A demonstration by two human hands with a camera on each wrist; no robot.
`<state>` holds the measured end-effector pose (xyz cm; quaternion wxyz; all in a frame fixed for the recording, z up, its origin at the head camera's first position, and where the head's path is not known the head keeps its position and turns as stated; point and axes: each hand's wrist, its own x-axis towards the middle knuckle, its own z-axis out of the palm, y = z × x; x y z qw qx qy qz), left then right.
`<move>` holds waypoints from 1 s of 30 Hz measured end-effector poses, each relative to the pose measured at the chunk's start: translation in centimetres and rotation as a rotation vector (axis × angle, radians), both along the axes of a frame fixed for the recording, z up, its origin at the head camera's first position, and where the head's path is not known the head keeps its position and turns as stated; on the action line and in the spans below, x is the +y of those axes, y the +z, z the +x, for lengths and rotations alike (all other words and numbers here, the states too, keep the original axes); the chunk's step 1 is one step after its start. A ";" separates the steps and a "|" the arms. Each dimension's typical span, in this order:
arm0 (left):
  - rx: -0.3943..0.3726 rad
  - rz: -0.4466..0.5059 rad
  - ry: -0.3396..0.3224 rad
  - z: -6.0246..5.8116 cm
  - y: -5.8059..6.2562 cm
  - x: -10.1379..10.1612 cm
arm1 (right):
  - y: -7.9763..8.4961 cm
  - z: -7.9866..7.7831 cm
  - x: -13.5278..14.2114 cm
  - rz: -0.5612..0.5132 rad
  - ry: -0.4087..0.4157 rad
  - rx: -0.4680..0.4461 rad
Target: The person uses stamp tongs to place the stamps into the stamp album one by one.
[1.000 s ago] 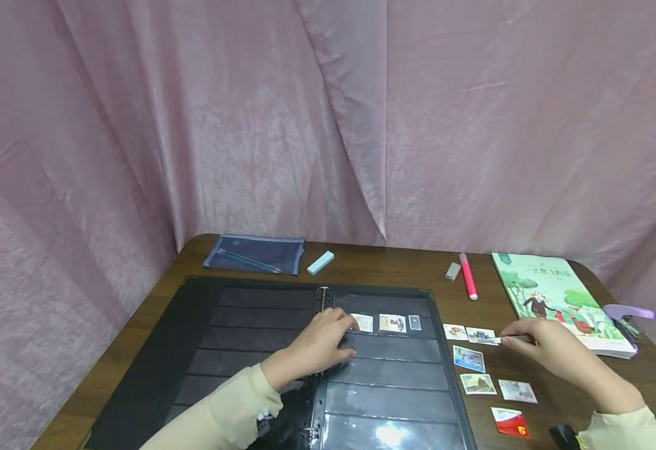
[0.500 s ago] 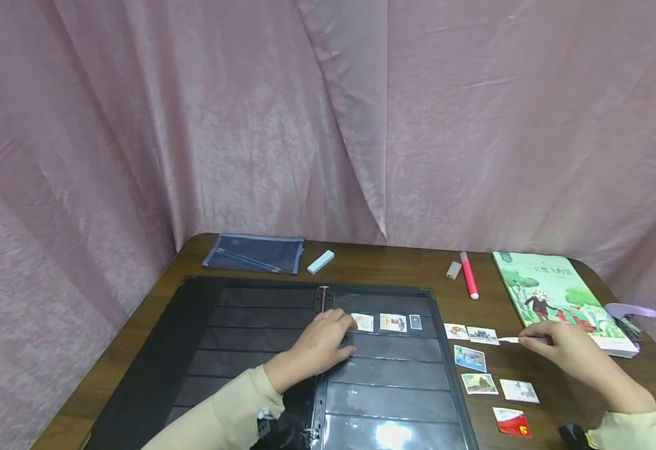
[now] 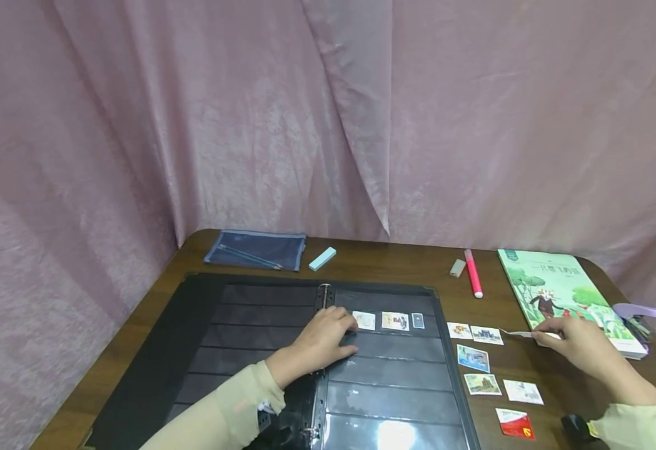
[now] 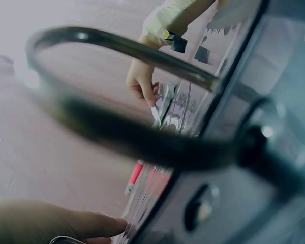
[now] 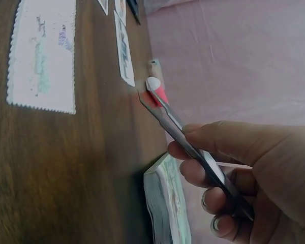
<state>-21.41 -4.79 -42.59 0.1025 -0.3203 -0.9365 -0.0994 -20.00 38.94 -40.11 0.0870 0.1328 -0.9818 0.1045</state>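
Tweezers (image 5: 185,145) are pinched between the thumb and fingers of my right hand (image 3: 575,347), their two tips apart with nothing between them. In the head view those tips lie just right of a stamp (image 3: 487,335) printed with a building. My left hand (image 3: 322,337) rests on the open stamp album (image 3: 392,375), across its ring spine, with fingertips at the left end of the top stamp row. That row holds a pale stamp (image 3: 364,321), a picture stamp (image 3: 395,322) and a small blue one (image 3: 418,320). Metal rings block much of the left wrist view.
Loose stamps lie right of the album, among them a blue one (image 3: 473,358) and a red one (image 3: 515,424). Behind them are a pink marker (image 3: 473,274), an eraser (image 3: 457,268) and a green book (image 3: 558,281). A mesh pouch (image 3: 260,245) and light-blue stick (image 3: 322,259) lie at the back.
My right hand has drawn back to the right with the tweezers, whose tips have come off the building stamp. The stamp stays on the table. My left hand has hardly moved.
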 end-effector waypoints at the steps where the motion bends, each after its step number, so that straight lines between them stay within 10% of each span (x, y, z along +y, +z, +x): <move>1: -0.006 0.001 0.012 0.0 0.0 -0.1 | 0.0 -0.1 0.0 -0.001 -0.001 -0.003; 30: -0.096 0.035 0.066 -0.2 -0.5 0.0 | -0.8 -0.2 0.0 -0.025 0.067 0.055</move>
